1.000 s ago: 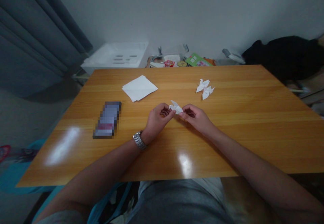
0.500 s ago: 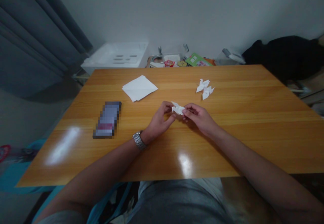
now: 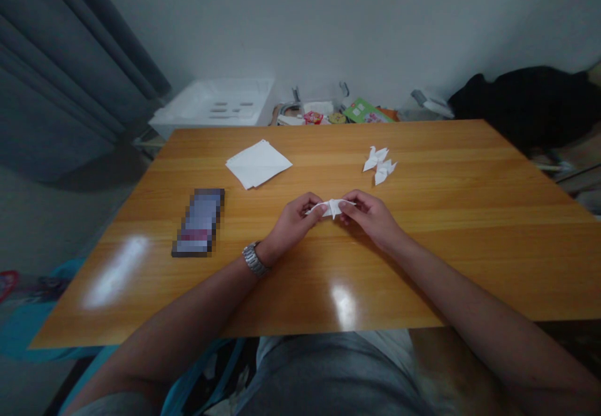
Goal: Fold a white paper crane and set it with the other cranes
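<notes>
Between my hands, just above the wooden table [image 3: 446, 234], is a small white origami crane [image 3: 333, 207] with its wings spread sideways. My left hand [image 3: 300, 217] pinches the left wing between thumb and fingers. The right wing is pinched the same way by my right hand [image 3: 370, 213]. A narrow folded point hangs down at the crane's middle, toward me. Beyond my right hand, two finished-looking white paper cranes [image 3: 380, 164] lie close together. My fingers hide the wing tips in part.
White paper sheets [image 3: 259, 164] lie stacked at the back left of the table. A phone [image 3: 200, 222], blurred out, rests at the left. Behind the far edge stand a white foam box [image 3: 225, 99], a green packet [image 3: 369, 112] and a black cloth [image 3: 521, 106].
The crane has turned so that its wings now point left and right. My left hand has closed on the left wing; my right hand keeps its pinch.
</notes>
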The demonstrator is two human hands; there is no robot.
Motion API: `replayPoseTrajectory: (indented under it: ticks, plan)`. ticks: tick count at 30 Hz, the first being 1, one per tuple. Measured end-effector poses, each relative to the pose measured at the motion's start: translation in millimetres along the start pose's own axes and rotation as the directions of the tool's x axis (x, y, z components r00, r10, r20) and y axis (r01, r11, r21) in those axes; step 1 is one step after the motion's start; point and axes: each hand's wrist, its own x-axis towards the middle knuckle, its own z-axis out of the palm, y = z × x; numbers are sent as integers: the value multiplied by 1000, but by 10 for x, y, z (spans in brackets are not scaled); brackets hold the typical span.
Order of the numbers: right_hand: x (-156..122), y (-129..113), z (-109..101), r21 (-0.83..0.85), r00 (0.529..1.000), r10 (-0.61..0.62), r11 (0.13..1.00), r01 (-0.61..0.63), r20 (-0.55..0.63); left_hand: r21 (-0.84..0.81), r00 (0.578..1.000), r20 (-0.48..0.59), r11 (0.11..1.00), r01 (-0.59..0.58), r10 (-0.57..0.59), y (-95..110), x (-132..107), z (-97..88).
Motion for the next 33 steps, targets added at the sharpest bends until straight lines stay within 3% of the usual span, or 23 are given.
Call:
replayPoseTrajectory:
  ticks: [13,33]
  plan:
    - [-3,-72,-17,-31,998,-4,1000,2,-55,94,991,-129,996,-8,20,20,4,-22]
    - [23,-130,-99,-22,997,28,999,-29,-71,101,987,-163,995,13,3,91,23,-48]
